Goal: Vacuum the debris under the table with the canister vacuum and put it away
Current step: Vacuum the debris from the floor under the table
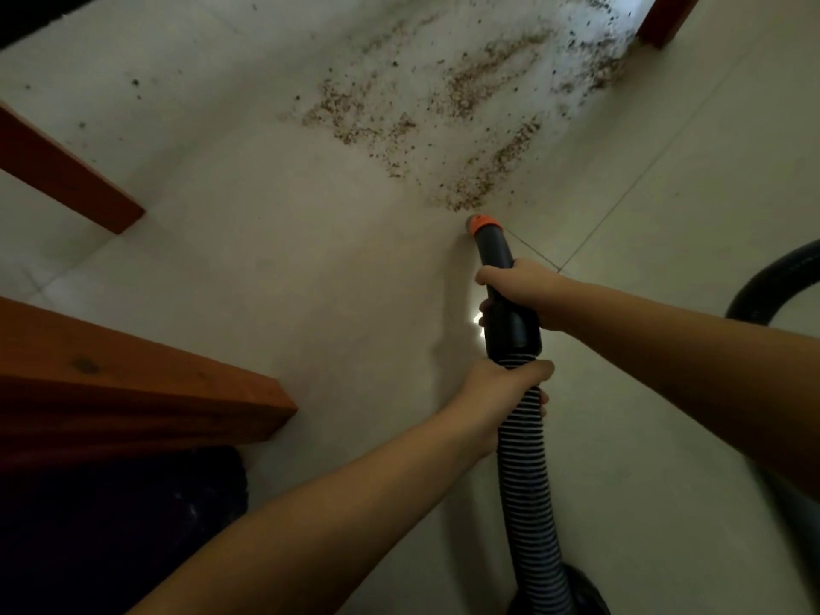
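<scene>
Brown and dark debris (466, 113) lies scattered in streaks over the pale tiled floor, from the middle up to the far right. The vacuum's black nozzle with an orange tip (484, 224) touches the floor at the near edge of the debris. My right hand (523, 290) grips the black handle tube just behind the tip. My left hand (501, 392) holds the ribbed black hose (528, 472) below the handle. The hose runs down to the bottom edge of the frame, where a dark rounded part of the vacuum (577, 592) shows.
Reddish wooden table legs stand at the left (66, 170), the near left (133, 383) and the far right (665, 15). A loop of black hose (772, 281) curves in at the right edge. A dark object (111, 526) sits at bottom left.
</scene>
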`<state>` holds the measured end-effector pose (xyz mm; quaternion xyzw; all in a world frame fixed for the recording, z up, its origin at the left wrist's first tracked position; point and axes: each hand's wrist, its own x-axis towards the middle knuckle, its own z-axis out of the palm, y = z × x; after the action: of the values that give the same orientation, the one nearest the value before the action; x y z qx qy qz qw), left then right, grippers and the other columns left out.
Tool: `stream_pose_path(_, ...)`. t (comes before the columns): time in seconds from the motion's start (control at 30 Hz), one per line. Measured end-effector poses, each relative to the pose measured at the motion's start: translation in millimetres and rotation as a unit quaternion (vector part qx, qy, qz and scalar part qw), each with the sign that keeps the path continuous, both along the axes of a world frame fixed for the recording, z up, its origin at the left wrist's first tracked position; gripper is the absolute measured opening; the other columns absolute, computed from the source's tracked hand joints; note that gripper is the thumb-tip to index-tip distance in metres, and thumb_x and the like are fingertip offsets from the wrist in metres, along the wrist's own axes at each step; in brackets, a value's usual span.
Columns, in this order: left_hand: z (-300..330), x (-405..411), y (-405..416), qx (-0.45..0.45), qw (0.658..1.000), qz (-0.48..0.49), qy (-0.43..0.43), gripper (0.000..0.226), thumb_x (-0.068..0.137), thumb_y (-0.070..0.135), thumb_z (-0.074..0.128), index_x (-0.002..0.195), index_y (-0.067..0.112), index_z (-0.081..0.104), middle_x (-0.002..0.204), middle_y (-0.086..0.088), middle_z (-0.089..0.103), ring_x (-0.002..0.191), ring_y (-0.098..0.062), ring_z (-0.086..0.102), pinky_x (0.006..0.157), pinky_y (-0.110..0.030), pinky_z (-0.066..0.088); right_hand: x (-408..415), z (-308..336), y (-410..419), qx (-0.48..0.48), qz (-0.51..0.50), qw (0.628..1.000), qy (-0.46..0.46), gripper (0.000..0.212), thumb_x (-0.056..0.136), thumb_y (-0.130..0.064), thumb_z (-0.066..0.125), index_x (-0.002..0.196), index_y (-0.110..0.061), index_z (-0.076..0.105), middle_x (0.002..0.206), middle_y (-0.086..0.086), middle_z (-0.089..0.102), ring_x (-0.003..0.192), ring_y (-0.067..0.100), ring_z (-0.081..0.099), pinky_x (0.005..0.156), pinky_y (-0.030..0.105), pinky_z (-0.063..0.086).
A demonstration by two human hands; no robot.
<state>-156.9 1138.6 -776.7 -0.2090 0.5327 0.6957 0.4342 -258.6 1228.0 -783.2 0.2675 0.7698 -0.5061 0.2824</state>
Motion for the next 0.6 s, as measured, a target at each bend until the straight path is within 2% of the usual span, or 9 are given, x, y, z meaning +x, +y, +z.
stream_pose_path(0.2, 3.1, -16.0, 7.6, 0.036, 0.999, 0.008, -0.006, 0.015, 0.088, 0.022, 0.065, 0.096, 0.013, 0.055, 0.070, -0.004, 0.060, 0.055, -0.015, 0.060, 0.059, -0.029, 0.052, -18.1, 7.9, 15.4, -0.006, -0.057, 0.998, -0.006, 0.042, 0.087, -0.022, 0.059, 0.120, -0.002, 0.041, 0.118, 0.028, 0.060, 0.102, 0.043, 0.064, 0.091, 0.054, 0.053)
stream_pose_path(0.27, 5.0, -16.5, 9.6, 0.032, 0.999, 0.014, -0.001, 0.013, 0.089, 0.020, 0.064, 0.094, 0.014, 0.054, 0.070, -0.005, 0.058, 0.053, -0.015, 0.059, 0.057, -0.029, 0.051, -22.0, 9.2, 14.8, -0.005, -0.051, 0.999, -0.009, 0.046, 0.086, -0.023, 0.060, 0.122, -0.002, 0.041, 0.118, 0.027, 0.061, 0.100, 0.043, 0.065, 0.089, 0.055, 0.053)
stream_pose_path(0.37, 5.2, -12.9, 7.1, 0.009, 0.999, 0.028, 0.016, 0.012, 0.088, 0.017, 0.064, 0.089, 0.013, 0.053, 0.068, -0.006, 0.057, 0.048, -0.014, 0.058, 0.052, -0.026, 0.050, -22.9, 12.5, 3.8, -0.015, -0.019, 1.000, -0.020, 0.039, 0.087, -0.023, 0.060, 0.116, -0.004, 0.043, 0.116, 0.027, 0.062, 0.101, 0.043, 0.065, 0.090, 0.055, 0.053)
stream_pose_path(0.5, 2.0, -11.9, -3.6, -0.007, 0.998, 0.060, 0.022, 0.013, 0.089, 0.015, 0.064, 0.092, 0.011, 0.052, 0.067, -0.007, 0.057, 0.047, -0.015, 0.057, 0.049, -0.026, 0.050, -26.0, 16.9, -20.9, -0.038, 0.019, 0.998, -0.035, 0.039, 0.090, -0.023, 0.058, 0.118, -0.002, 0.040, 0.105, 0.024, 0.063, 0.095, 0.040, 0.066, 0.089, 0.052, 0.054)
stream_pose_path(0.6, -2.1, -20.4, -11.0, -0.028, 0.996, 0.083, 0.023, 0.014, 0.087, 0.016, 0.065, 0.091, 0.010, 0.052, 0.066, -0.007, 0.058, 0.045, -0.015, 0.058, 0.049, -0.026, 0.049, -33.0, 16.3, -33.5, -0.052, 0.009, 0.998, -0.023, 0.037, 0.091, -0.024, 0.058, 0.115, -0.002, 0.041, 0.106, 0.024, 0.063, 0.097, 0.040, 0.065, 0.091, 0.053, 0.053)
